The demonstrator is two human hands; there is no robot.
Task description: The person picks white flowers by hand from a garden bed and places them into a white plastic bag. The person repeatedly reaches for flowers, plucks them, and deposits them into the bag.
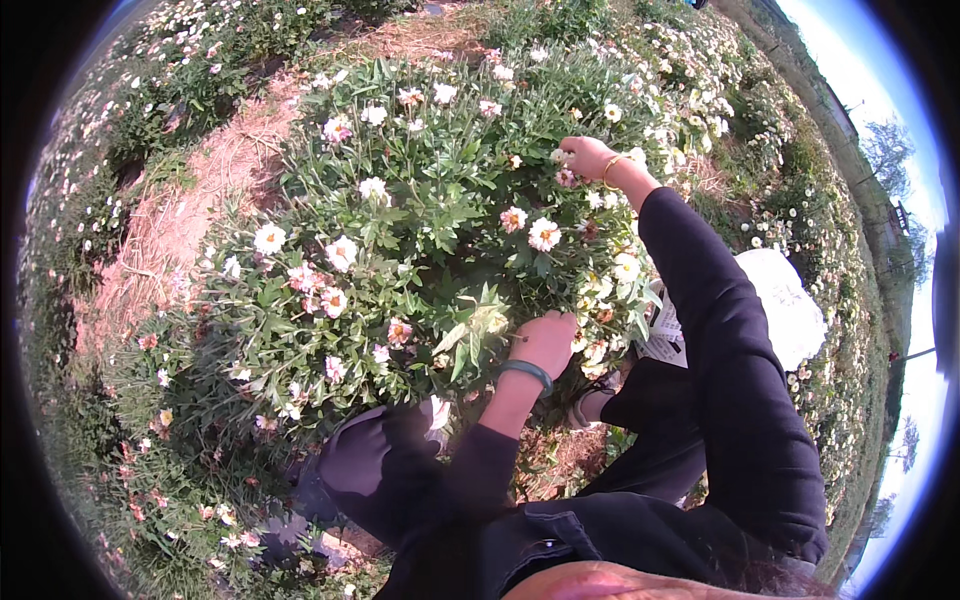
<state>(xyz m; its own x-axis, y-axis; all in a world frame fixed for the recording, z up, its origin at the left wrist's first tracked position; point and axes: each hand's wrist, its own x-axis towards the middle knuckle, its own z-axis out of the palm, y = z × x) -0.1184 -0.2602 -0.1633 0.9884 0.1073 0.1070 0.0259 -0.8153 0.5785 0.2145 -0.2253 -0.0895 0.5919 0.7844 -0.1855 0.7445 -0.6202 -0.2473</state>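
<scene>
My right hand (pixel 589 159), with a gold-coloured bangle at its wrist, reaches to a white flower head (pixel 559 156) at the upper right of the leafy bush; its fingers are bent around or beside the bloom. My left hand (pixel 544 343), with a dark green bangle, is low in the bush with its fingers curled; what is inside them is hidden. A pale bud and leaves (pixel 487 321) stand just left of it. White flowers (pixel 544 235) and pink-tinged ones (pixel 513 219) grow between the two hands.
A white sack (pixel 780 307) and a white printed bag (pixel 664 330) lie right of the bush, partly behind my right arm. My knees are close against the plants. A bare reddish soil path (pixel 202 202) runs along the left, with more flower rows beyond.
</scene>
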